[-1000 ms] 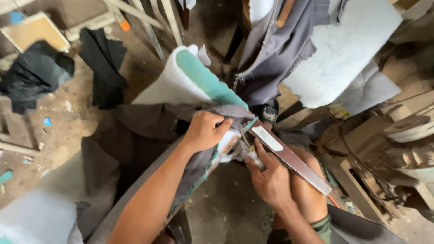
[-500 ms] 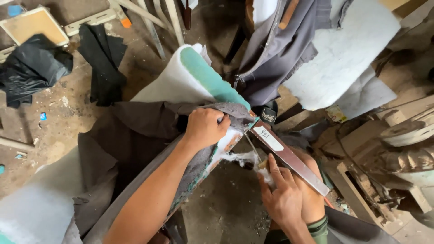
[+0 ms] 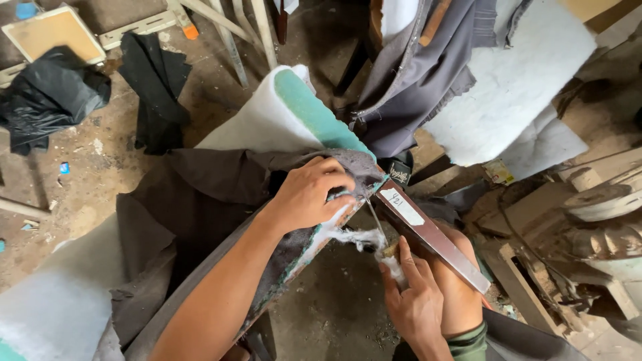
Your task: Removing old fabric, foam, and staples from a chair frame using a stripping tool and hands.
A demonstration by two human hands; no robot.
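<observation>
Dusty workshop floor (image 3: 87, 180), left hand (image 3: 311, 194) clenched on grey fabric (image 3: 221, 180), right hand (image 3: 414, 301) pinching white batting (image 3: 354, 237).

Left hand (image 3: 309, 194) on the fabric-covered cushion (image 3: 267, 134), right hand (image 3: 414, 301) below (beside the wooden bar (image 3: 435, 237)).

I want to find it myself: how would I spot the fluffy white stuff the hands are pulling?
Start at the green foam cushion in the middle. Follow its edge down to the left hand pressing dark fabric. Just right of it, white stuffing stretches to the right hand, the only wispy, torn-looking tuft there.
</observation>
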